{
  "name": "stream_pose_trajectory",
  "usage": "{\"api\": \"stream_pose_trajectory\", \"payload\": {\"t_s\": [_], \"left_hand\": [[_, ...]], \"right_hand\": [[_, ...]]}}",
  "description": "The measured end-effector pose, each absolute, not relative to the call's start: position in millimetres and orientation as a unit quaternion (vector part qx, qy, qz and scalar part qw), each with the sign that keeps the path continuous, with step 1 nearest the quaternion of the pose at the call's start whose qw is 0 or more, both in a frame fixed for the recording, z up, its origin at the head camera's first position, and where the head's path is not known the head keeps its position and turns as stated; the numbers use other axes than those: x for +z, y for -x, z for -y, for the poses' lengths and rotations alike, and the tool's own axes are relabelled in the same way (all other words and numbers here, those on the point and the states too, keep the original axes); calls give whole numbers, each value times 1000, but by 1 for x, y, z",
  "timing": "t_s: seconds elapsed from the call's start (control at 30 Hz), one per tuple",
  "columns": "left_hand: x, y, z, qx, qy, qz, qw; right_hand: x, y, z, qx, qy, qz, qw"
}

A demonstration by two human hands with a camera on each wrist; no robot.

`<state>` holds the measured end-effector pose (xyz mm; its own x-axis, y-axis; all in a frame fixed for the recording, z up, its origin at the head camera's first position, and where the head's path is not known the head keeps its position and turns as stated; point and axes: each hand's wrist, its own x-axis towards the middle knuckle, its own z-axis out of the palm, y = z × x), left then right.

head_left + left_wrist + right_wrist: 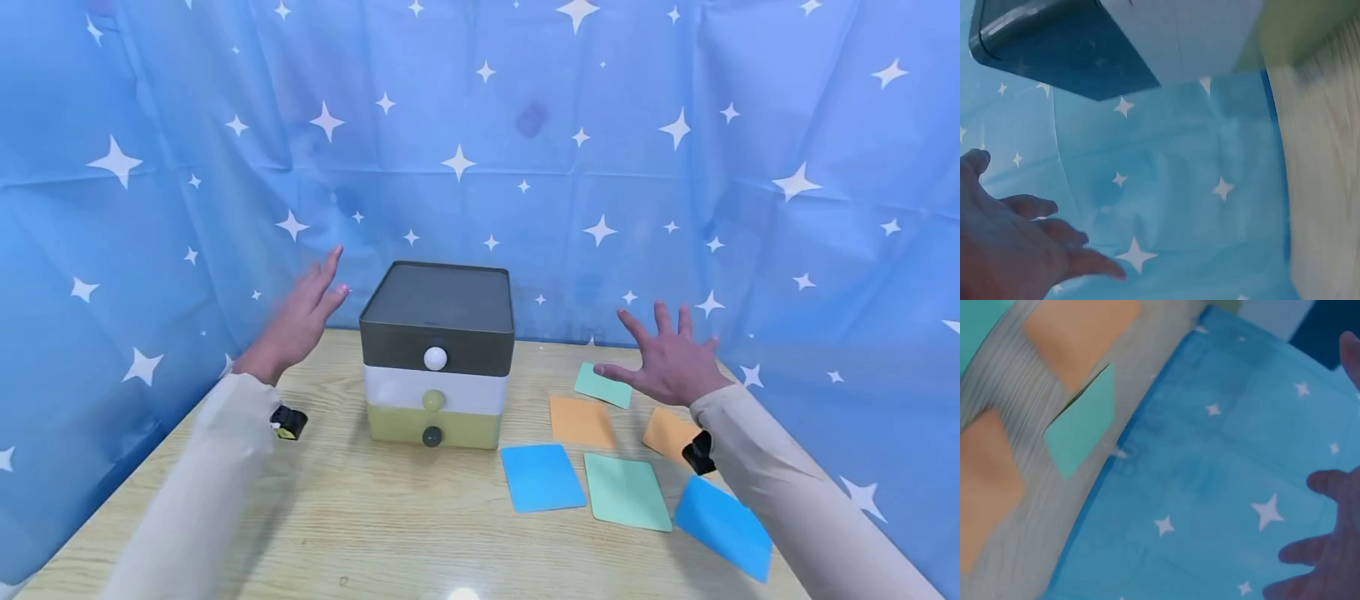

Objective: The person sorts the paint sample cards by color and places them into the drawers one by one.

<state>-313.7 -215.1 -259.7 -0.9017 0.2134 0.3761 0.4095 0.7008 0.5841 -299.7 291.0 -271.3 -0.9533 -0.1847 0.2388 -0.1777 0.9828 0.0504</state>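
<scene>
A small three-drawer box (437, 354) stands on the table, its top drawer dark grey, the middle white and the bottom olive green, each with a round knob. To its left my left hand (298, 321) is raised with fingers extended, touching nothing; the left wrist view shows this hand (1016, 244) apart from the box's side (1179, 37). My right hand (671, 362) hovers with spread fingers above several coloured cards, among them a green card (626, 492), an orange card (581, 422) and a blue card (542, 477). It holds nothing.
The wooden table (390, 525) meets a blue star-patterned curtain (525, 150) at the back and both sides. Another blue card (723, 527) lies under the right forearm, near an orange card (667, 432). A small green card (600, 385) lies farther back.
</scene>
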Motion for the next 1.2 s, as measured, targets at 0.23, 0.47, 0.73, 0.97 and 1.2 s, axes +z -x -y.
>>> {"api": "stream_pose_trajectory", "payload": {"t_s": [0.23,0.47,0.73,0.97,1.2], "left_hand": [[-278,318,201,-513,216,822,118],[-296,324,181,-591,209,771,117],[-310,330,170,-649,209,726,96],[-318,331,167,-657,209,718,89],[-323,333,165,-673,217,702,80]], "right_hand": [[-273,288,-275,105,-135,976,138],[-279,266,-251,229,-166,952,117],[-290,246,-229,396,-168,901,53],[-296,237,-204,468,-171,867,-1],[-310,237,-179,524,-204,823,-82]]}}
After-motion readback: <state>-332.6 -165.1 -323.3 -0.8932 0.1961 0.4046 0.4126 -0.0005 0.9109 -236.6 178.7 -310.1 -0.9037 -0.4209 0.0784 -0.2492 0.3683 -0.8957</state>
